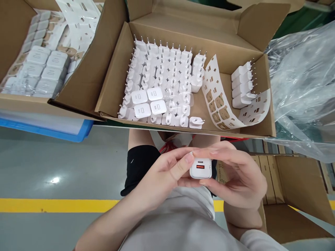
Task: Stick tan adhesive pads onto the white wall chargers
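A white USB charger [200, 172] is held over my lap, its port face turned up to show a small oval port and an orange-red USB slot. My left hand [175, 169] grips it from the left, thumb on its upper left edge. From the right, my right hand [237, 174] closes on it with fingers at the top and thumb at the lower edge. Just beyond my hands, a cardboard box [108, 89] contains rows of white plug chargers [162, 69], mostly with pins up. Several chargers [149, 102] lie on those rows with port faces up.
Inside the box, a curved white die-cut sheet [218, 94] stands near a row of chargers [242, 85]. Another box [86, 75] at left holds bagged chargers [47, 69]. Clear plastic [306, 76] lies at right, above an open carton [300, 184]. A blue tray [83, 130] juts out at left.
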Available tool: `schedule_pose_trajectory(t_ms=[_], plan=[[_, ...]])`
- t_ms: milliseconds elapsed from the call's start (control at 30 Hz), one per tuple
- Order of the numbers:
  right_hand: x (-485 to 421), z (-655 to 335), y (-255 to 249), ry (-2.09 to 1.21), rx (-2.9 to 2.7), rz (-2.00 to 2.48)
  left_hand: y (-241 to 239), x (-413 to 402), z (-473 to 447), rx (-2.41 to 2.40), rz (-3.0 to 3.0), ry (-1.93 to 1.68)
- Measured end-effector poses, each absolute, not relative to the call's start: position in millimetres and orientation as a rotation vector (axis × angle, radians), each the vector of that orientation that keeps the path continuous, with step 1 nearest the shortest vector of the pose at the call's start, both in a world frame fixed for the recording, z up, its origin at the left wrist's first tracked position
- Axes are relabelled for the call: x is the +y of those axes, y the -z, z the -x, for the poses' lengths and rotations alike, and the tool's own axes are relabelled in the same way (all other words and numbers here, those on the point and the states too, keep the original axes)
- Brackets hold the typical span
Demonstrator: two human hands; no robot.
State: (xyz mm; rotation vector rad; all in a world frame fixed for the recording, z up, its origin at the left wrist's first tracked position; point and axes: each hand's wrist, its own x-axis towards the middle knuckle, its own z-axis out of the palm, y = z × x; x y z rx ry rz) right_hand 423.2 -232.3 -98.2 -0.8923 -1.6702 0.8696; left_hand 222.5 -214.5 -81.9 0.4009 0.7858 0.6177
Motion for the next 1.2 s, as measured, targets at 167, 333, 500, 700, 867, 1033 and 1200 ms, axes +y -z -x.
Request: schedule_pose_trajectory(t_ms=[167, 333, 500, 700, 867, 1033, 1200], plan=[[-231.7, -416.1, 108.5, -0.811, -1.599, 0.832, 86.2, -218.6, -224.3, 0.787, -0.421, -0.634], [-224.1, -410.7, 124.8, -0.557, -1.632, 0.635, 83.3, -222.6, -225.6, 0.746, -0.431, -0.658], [-216.3, -409.6, 132.8, -0.382, -1.637, 0.53, 86.8, -227.9, -222.1, 0.69, -0.404, -0.683], [-213.2, -410.2, 133.2, -0.314, -1.623, 0.568, 80.3, -226.1, -219.8, 0.674, -0.42, -0.636], [-221.4, -416.1, 131.9, -0.34, -1.659, 0.601, 78.0, -226.7, -218.4, 0.676, -0.437, -0.617], [-233.1, -422.7, 118.0, -0.774, -1.62, 0.774, 88.5, -227.4, -217.1, 0.608, -0.408, -0.62], [-232.7, -417.8, 114.5, -0.765, -1.598, 0.784, 91.7, -222.4, -222.5, 0.639, -0.438, -0.698]])
